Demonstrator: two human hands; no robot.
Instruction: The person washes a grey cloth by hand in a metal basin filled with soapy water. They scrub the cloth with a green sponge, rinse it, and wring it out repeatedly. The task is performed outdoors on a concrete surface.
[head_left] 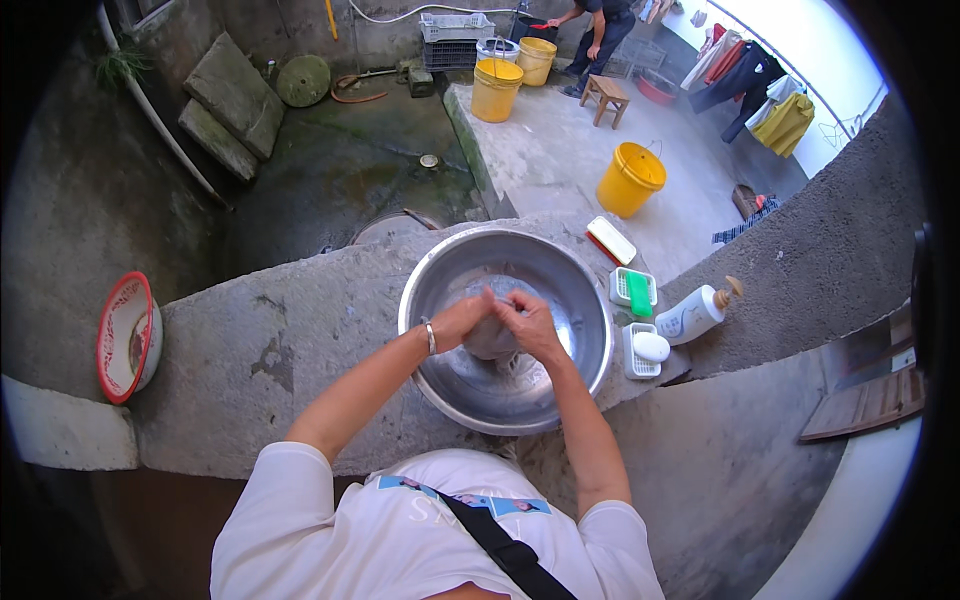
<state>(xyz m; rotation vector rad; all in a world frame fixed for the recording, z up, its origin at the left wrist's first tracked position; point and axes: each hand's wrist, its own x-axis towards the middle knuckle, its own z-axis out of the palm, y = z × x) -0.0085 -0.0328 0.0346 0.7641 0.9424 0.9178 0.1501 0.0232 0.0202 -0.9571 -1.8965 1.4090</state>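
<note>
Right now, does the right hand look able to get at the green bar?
Probably yes: the green bar lies uncovered in its white dish, with only the metal basin's rim between, though the right hand holds grey cloth.

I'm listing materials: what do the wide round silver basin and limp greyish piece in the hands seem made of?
Wide round silver basin: probably stainless steel, smooth and shiny, with bright reflections. Limp greyish piece: likely thin matte cloth, given its soft folds; plastic film possible.

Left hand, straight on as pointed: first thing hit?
The left hand would probably meet the right hand first, close ahead; both seem to pinch the grey cloth. Exact gap unclear in this view.
</note>
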